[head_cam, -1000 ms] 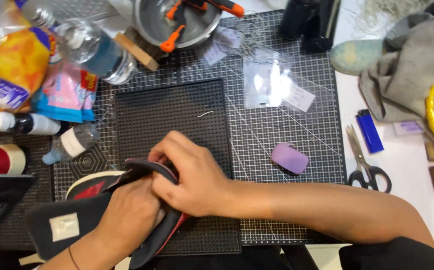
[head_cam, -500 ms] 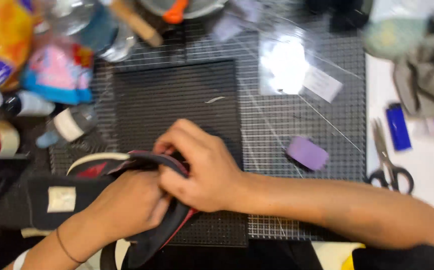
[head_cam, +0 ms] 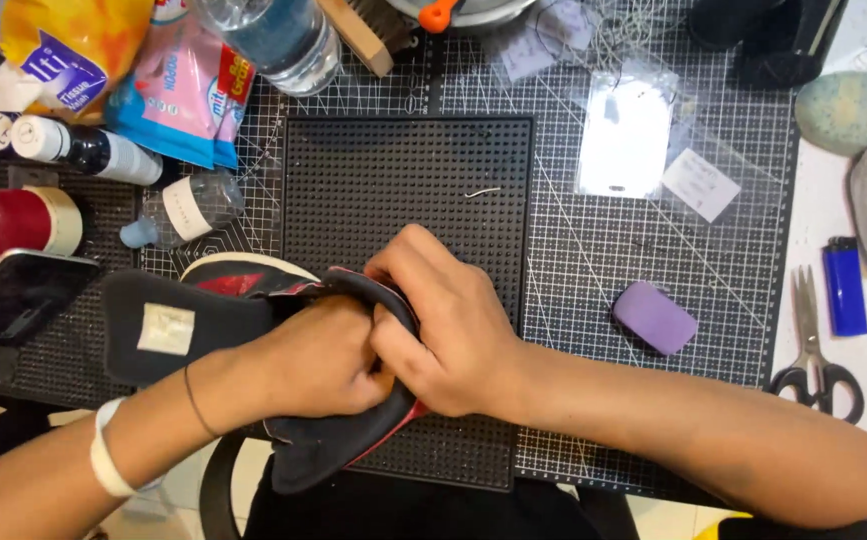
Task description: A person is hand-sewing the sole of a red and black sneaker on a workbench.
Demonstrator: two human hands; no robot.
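A black sneaker point(head_cam: 253, 310) with red lining and a white sole edge lies on its side at the near edge of a black dotted mat point(head_cam: 408, 190). My left hand point(head_cam: 318, 360) grips the shoe's collar from the left. My right hand point(head_cam: 443, 335) clamps over the same dark collar from the right, fingers curled around the fabric. The two hands touch each other over the shoe opening. A black insole point(head_cam: 168, 325) with a white label sticks out to the left.
A gridded cutting mat point(head_cam: 653, 230) covers the table. On it lie a purple eraser block point(head_cam: 653, 317), clear plastic bags point(head_cam: 625, 135) and a small bottle point(head_cam: 183, 208). Scissors point(head_cam: 813, 345) and a blue lighter point(head_cam: 843, 285) sit at the right. Bottles and packets crowd the far left.
The view has shifted closer over the mat. Both hands stay clamped on the shoe collar, which has moved slightly right on the mat.
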